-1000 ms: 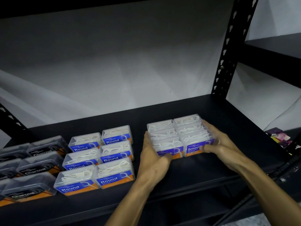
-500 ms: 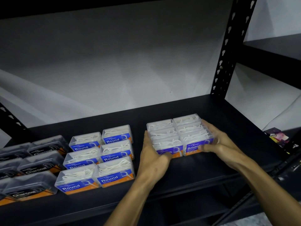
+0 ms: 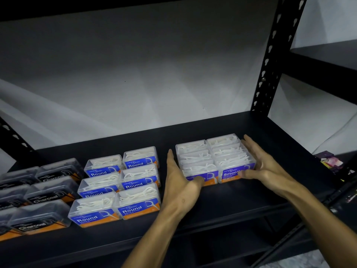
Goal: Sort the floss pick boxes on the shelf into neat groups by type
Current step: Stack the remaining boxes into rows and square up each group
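Observation:
Three groups of clear floss pick boxes lie on the black shelf. Several "Smooth" boxes form a tight two-column block at the right. My left hand lies flat against the block's left side, thumb on the front label. My right hand lies flat along its right side, thumb touching the front of the near right box. Several "Round" boxes with blue labels form two columns in the middle. Dark "Charcoal" boxes sit at the left, partly cut off by the frame edge.
A black perforated upright post stands at the shelf's back right. A white wall lies behind the shelf. Another black shelf is at the far right, with a small colourful package below it.
Both hands have opened slightly from the sides of the "Smooth" block, fingers straighter. The boxes have not visibly moved.

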{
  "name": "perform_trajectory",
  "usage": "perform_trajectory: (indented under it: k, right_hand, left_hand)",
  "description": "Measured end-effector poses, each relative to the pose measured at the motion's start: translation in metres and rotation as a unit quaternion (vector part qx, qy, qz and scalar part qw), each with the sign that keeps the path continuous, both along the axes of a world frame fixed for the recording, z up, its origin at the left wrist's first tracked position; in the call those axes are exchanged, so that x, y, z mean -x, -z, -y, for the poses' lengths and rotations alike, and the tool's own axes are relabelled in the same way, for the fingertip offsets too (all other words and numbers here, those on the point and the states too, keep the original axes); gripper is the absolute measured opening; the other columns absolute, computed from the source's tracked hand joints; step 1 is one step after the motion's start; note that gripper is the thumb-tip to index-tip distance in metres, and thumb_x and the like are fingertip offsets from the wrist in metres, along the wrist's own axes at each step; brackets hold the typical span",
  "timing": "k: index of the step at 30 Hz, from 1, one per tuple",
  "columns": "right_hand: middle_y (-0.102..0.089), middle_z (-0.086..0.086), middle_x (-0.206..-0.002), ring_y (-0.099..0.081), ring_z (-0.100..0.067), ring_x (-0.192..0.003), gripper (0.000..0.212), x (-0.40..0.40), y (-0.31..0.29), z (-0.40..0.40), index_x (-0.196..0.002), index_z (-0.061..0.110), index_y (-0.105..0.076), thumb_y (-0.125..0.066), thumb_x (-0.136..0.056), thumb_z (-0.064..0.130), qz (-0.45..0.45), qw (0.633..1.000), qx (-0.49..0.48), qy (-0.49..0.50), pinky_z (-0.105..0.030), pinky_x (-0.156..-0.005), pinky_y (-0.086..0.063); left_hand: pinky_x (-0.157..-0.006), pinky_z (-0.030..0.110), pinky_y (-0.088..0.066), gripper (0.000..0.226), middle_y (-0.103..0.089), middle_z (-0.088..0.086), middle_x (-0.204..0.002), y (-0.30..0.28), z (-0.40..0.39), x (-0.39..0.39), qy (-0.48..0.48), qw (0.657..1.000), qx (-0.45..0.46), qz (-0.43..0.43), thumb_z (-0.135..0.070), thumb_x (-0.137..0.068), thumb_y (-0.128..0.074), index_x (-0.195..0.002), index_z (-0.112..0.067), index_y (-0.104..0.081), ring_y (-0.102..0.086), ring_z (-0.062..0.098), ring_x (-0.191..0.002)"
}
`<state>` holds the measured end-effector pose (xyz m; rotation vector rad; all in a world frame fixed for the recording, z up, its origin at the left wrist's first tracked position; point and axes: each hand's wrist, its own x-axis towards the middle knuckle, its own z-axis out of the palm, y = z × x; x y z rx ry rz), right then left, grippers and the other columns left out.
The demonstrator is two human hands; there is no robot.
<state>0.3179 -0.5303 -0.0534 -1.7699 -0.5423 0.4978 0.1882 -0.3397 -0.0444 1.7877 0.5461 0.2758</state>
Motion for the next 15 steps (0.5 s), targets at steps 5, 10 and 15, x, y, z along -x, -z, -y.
perform_trajectory:
  k: [5, 10, 15]
  right_hand:
    - [-0.014, 0.017, -0.157, -0.012, -0.001, -0.143, 0.102, 0.008, -0.021, -0.003, -0.148, 0.043, -0.015, -0.060, -0.057, 0.040, 0.103, 0.994, 0.003, 0.029, -0.035, -0.116, -0.017]
    - [-0.031, 0.016, -0.148, -0.016, -0.003, -0.143, 0.066, 0.027, -0.050, -0.052, -0.142, 0.024, -0.040, -0.050, -0.077, 0.022, 0.348, 0.936, 0.024, 0.052, -0.028, -0.113, -0.013]
    - [-0.052, 0.002, -0.135, -0.042, -0.013, -0.129, 0.043, 0.035, -0.057, -0.129, -0.129, 0.018, -0.057, -0.055, -0.086, 0.017, 0.414, 0.908, 0.049, -0.040, -0.017, -0.108, -0.027]
  left_hand:
    - [-0.108, 0.025, -0.032, 0.096, -0.019, -0.020, -0.156, -0.024, 0.002, 0.009, -0.025, 0.994, -0.052, 0.090, -0.010, -0.079, -0.068, -0.152, -0.037, -0.013, -0.023, -0.002, -0.136]
    - [-0.090, 0.004, -0.038, 0.045, -0.053, -0.015, -0.131, -0.067, -0.040, 0.017, -0.043, 0.960, -0.254, 0.113, -0.020, -0.088, -0.065, -0.131, -0.027, -0.055, -0.053, 0.000, -0.111]
    - [-0.098, 0.022, -0.039, 0.039, -0.058, -0.005, -0.136, -0.091, -0.136, 0.028, 0.041, 0.914, -0.399, -0.053, -0.032, -0.095, -0.059, -0.133, -0.026, -0.054, -0.054, 0.012, -0.121]
